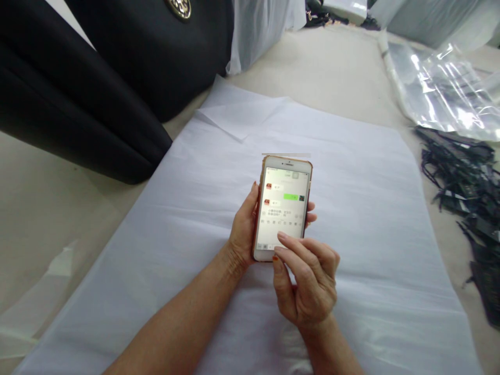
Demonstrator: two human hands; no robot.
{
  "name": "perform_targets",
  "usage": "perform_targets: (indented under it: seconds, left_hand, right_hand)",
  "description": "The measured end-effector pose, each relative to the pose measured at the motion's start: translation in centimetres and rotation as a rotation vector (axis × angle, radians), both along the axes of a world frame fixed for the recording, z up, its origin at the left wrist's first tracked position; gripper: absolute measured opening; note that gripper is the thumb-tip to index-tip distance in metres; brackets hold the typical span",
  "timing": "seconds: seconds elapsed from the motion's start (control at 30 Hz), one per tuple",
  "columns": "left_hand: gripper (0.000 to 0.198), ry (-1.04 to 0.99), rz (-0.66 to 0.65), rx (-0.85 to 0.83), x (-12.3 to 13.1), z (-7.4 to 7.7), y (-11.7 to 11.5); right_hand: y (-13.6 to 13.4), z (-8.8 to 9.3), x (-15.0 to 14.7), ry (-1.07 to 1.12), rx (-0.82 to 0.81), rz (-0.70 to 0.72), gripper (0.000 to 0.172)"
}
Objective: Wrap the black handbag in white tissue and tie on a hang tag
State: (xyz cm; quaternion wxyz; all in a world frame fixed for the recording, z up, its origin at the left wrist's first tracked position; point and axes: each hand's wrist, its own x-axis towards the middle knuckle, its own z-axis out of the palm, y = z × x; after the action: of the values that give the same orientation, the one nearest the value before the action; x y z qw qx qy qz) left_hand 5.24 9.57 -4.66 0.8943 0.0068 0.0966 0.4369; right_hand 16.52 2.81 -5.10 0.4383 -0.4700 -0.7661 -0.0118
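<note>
A white smartphone (283, 208) in a brown-edged case is held upright over white sheets. Its lit screen shows a chat with a green message bubble and rows of small icons. My left hand (244, 226) is closed around the phone, thumb along the left edge and fingertips showing past the right edge. Over the lower part of the screen is my right hand (308, 281), its fingers half bent and the thumb close below the index fingertip. Nothing is held in it; whether a fingertip touches the glass I cannot tell.
White paper sheets (351, 172) lie on the beige table (336, 62). At upper left stands a black bag (156, 52) with a gold emblem. Clear plastic bags (449, 88) and a heap of black straps or tags (464, 182) lie along the right.
</note>
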Motion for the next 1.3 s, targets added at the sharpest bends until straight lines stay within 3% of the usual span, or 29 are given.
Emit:
perform_targets:
  seconds: [0.5,0.87,1.3]
  left_hand:
    - [0.073,0.052,-0.006,-0.028,0.01,0.28,0.09]
    - [0.071,0.066,-0.003,-0.015,0.01,0.39,-0.01]
    - [0.072,0.05,-0.022,-0.037,0.02,0.03,0.13]
  right_hand:
    - [0.48,-0.28,0.21,0.025,0.015,-0.136,0.015]
    - [0.08,0.05,0.06,-0.003,0.018,-0.016,0.009]
    - [0.18,0.03,-0.17,0.005,0.007,-0.014,0.011]
